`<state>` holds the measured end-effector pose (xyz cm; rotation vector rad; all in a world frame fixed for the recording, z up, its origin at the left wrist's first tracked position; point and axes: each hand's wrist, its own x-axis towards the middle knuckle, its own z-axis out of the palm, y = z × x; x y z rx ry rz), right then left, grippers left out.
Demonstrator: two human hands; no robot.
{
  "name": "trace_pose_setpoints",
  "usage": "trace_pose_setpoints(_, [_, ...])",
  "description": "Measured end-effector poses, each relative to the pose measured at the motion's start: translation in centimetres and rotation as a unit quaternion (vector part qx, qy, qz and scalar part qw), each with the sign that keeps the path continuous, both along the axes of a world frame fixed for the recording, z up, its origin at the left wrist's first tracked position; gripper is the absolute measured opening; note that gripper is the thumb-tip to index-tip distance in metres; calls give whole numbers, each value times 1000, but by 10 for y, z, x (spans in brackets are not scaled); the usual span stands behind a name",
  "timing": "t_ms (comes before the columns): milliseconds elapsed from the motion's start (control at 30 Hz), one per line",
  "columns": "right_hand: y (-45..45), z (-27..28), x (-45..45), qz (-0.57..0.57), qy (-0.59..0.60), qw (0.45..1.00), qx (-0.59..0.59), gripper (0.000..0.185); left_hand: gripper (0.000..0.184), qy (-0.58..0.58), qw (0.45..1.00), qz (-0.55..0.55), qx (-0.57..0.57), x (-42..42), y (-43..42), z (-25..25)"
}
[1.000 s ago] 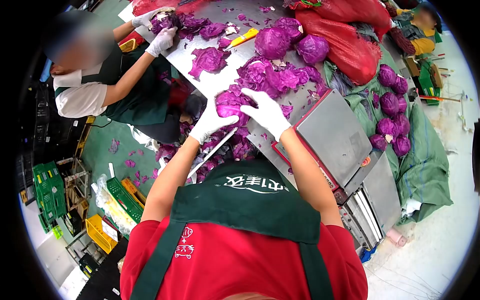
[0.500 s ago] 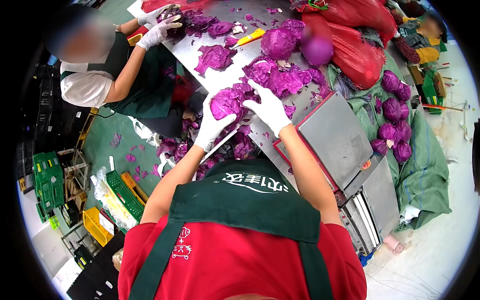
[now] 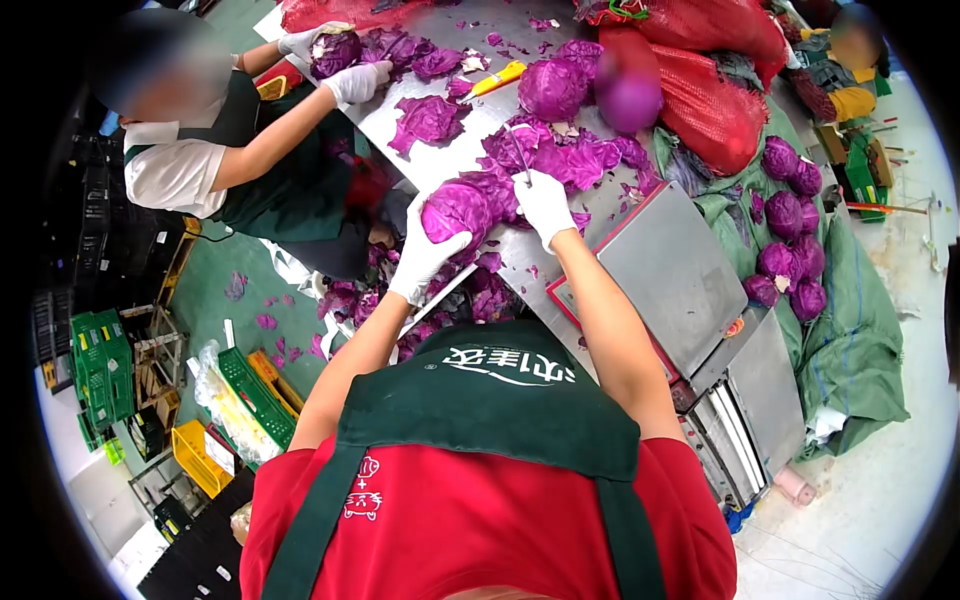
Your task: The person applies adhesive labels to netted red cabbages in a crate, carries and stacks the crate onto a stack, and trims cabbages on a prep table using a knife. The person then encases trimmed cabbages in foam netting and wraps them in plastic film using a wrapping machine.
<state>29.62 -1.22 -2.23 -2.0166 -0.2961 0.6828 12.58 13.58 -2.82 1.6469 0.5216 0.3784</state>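
Head view shows the person's left hand [image 3: 425, 252], gloved in white, cupped around a purple cabbage [image 3: 457, 212] at the near edge of the metal bench [image 3: 385, 120]. This grip holds the cabbage from its left and near sides. The right hand [image 3: 545, 208], also gloved, is just right of the cabbage, its grip closed on a thin blade [image 3: 519, 150] that points to the far side. Loose leaves [image 3: 575, 160] lie on the bench beyond, with a yellow knife [image 3: 497, 79] and another cabbage [image 3: 553, 90] farther off. Red sacks [image 3: 705, 115] lie at the far right, and a scale [image 3: 675, 275] with a flat metal plate stands near right. At the far left, a co-worker's gloved hands [image 3: 358, 84] hold a trimmed cabbage [image 3: 335, 56].
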Motion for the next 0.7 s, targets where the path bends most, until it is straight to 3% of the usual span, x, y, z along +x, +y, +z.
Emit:
trace_pose_setpoints(67, [0,11,-5,-17,25,1000,6,21,99,-5,996,-34,-86,-3,5,5])
trace_pose_setpoints(133, [2,-5,-6,-33,52,998,13,21,99,13,994,-46,-96,-11,17,0])
trace_pose_setpoints(200, [6,-40,-3,2,-164,986,13,22,98,125,960,-28,-251,-12,28,1])
trace_pose_setpoints(233, [7,-25,-8,19,-186,982,-4,25,96,236,929,36,-283,-4,20,38])
trace_pose_setpoints(333, [11,13,-27,40,-237,971,3,30,98,270,885,149,-349,21,6,36])
trace_pose_setpoints(367, [11,27,-32,55,-191,980,-16,36,95,295,870,127,-374,21,6,36])
trace_pose_setpoints(400, [13,7,-31,91,-254,962,-38,40,92,318,853,104,-399,19,5,38])
trace_pose_setpoints(467, [12,6,-23,123,-202,964,-118,38,83,218,862,3,-457,0,3,30])
trace_pose_setpoints(533, [4,7,-13,95,-110,987,-63,34,75,180,890,-64,-414,-9,7,29])
trace_pose_setpoints(600, [1,5,-5,92,-137,984,-69,32,79,168,930,-37,-325,-11,4,31])
trace_pose_setpoints(667, [-4,13,6,52,-135,986,-84,32,84,50,974,-96,-199,-4,13,24])
trace_pose_setpoints(700, [-7,3,18,31,-198,975,-100,32,89,54,977,-123,-164,-1,19,31])
